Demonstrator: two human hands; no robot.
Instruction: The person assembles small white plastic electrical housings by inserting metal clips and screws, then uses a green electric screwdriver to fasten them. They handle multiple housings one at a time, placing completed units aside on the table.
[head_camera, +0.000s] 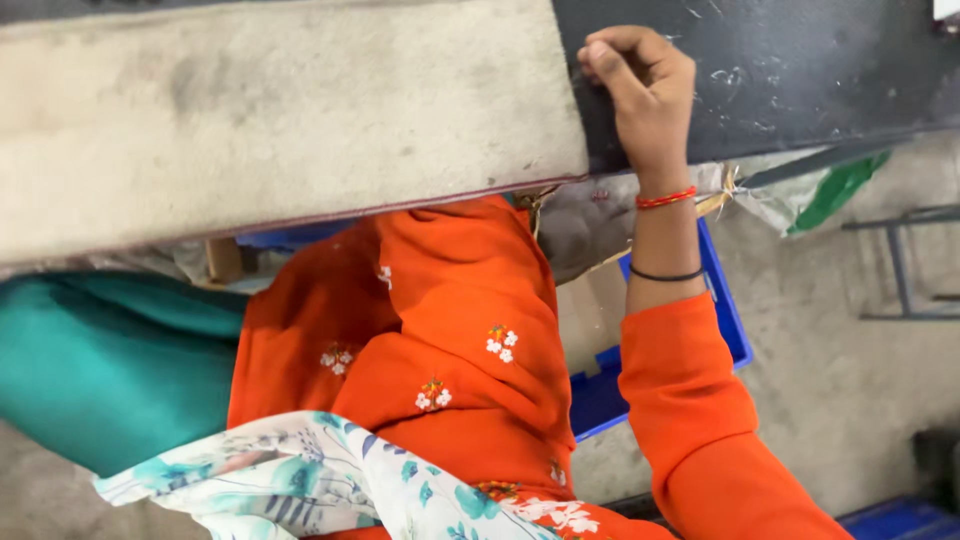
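My right hand (642, 90) rests on the near edge of a dark, scratched tabletop (800, 70), fingers curled closed, right beside the edge of a beige felt-like pad (280, 110) that covers the table's left part. Whether the fingers pinch anything is not visible. The wrist carries a red thread and a thin black band, and the sleeve is orange. My left hand is not in view. My orange clothing with small white flowers (440, 330) fills the middle, with a floral white and teal scarf (330, 480) below it.
A blue plastic crate (725, 320) sits on the concrete floor under the table's edge. A crumpled bag with a green part (830, 190) hangs near the table. Teal cloth (100, 360) lies at left. A grey metal frame (900, 260) stands at right.
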